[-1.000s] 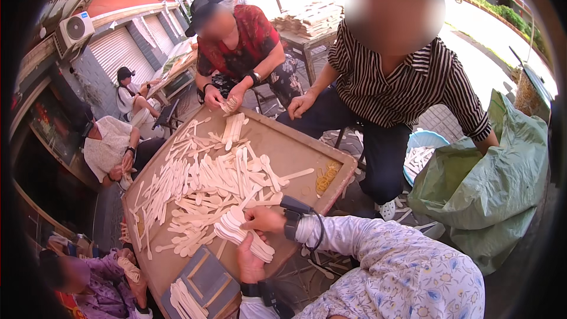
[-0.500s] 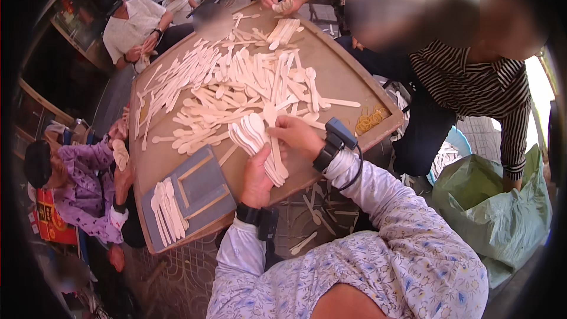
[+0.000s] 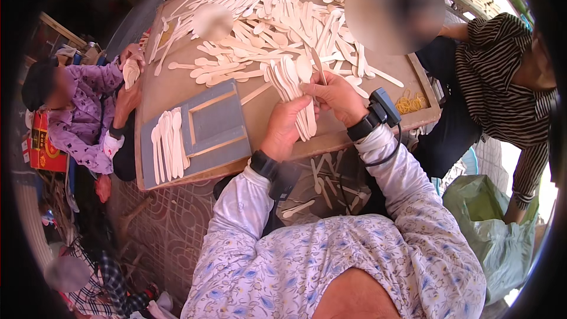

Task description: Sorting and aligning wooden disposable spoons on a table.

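My left hand is closed around the handles of a fanned bundle of pale wooden spoons, bowls pointing up and away from me. Close against it, my right hand pinches a single wooden spoon, turned nearly edge-on beside the bundle. Both hands are above the near edge of the brown table. Beyond them spreads a loose heap of wooden spoons. Left of my hands lies a grey board with thin wooden strips, and a row of spoons rests on it.
Yellow rubber bands lie in the table's right corner. A person in purple holds spoons at the left. On the right, a person in stripes reaches into a green sack. Spoons lie scattered on the floor.
My view has shifted, so the table sits higher and my hands farther right. The spoon at my right fingers now appears edge-on, where one showed its flat face before. The left hand still grips the bundle.
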A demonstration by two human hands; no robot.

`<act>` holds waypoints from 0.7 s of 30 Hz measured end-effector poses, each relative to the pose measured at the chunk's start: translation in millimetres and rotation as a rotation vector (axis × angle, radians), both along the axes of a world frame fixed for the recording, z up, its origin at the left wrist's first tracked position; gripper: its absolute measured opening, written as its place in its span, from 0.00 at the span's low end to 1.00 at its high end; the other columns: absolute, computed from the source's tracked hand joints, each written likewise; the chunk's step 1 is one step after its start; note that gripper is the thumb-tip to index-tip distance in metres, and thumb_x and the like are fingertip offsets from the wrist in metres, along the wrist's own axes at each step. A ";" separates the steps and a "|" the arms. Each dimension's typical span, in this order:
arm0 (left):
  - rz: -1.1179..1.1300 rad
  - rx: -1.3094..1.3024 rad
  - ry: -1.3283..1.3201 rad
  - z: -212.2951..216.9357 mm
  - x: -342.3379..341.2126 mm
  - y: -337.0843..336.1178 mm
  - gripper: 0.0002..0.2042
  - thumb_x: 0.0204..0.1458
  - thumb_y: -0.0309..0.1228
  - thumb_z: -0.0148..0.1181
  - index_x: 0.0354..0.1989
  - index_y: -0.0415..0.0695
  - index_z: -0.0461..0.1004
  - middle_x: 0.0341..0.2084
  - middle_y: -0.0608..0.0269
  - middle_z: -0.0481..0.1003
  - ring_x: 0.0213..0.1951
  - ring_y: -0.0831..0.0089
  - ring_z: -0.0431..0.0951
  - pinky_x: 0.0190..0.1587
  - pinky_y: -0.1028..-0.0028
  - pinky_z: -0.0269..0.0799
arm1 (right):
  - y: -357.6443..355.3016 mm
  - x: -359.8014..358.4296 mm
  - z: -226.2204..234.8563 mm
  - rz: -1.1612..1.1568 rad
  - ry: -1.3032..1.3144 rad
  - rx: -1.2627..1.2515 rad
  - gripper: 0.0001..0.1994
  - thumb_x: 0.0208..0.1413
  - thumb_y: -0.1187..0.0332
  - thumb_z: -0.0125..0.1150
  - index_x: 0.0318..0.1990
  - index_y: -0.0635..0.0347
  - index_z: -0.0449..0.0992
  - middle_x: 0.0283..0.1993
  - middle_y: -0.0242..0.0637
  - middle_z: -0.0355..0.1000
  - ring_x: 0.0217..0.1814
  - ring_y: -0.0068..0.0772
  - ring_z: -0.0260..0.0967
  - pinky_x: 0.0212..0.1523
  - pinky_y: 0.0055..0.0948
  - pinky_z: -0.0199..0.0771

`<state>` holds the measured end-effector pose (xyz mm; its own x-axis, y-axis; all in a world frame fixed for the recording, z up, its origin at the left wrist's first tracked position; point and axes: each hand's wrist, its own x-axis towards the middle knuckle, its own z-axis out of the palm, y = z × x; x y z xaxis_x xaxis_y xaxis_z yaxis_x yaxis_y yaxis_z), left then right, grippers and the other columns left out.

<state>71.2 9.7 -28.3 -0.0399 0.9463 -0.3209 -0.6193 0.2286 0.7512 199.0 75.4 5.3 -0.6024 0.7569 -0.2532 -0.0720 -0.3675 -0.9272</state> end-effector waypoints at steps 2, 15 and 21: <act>-0.016 0.037 0.014 6.8 2.4 -0.8 0.11 0.50 0.31 0.52 0.39 0.39 0.69 0.25 0.58 0.73 0.25 0.70 0.75 0.27 0.73 0.73 | -0.2 0.3 3.6 -0.026 0.019 -0.012 0.08 0.47 0.66 0.60 0.25 0.53 0.66 0.20 0.20 0.60 0.17 0.12 0.52 0.17 0.14 0.50; 0.070 0.040 -0.004 2.3 1.9 4.5 0.10 0.50 0.29 0.53 0.40 0.39 0.68 0.27 0.61 0.72 0.25 0.72 0.74 0.25 0.73 0.72 | 5.6 1.0 3.2 -0.168 0.045 0.062 0.05 0.51 0.67 0.57 0.28 0.53 0.68 0.20 0.20 0.61 0.19 0.11 0.55 0.17 0.13 0.49; 0.162 -0.018 -0.038 7.4 3.9 3.2 0.10 0.48 0.28 0.54 0.39 0.40 0.67 0.23 0.62 0.71 0.22 0.71 0.73 0.24 0.73 0.72 | 19.6 7.6 5.8 -0.463 0.272 0.133 0.06 0.55 0.63 0.50 0.31 0.52 0.66 0.19 0.22 0.59 0.19 0.13 0.53 0.19 0.13 0.51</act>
<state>75.0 13.0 -20.9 -0.1786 0.9225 -0.3421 -0.6772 0.1370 0.7229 206.5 94.9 11.1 -0.2291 0.9732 -0.0185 -0.4420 -0.1210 -0.8888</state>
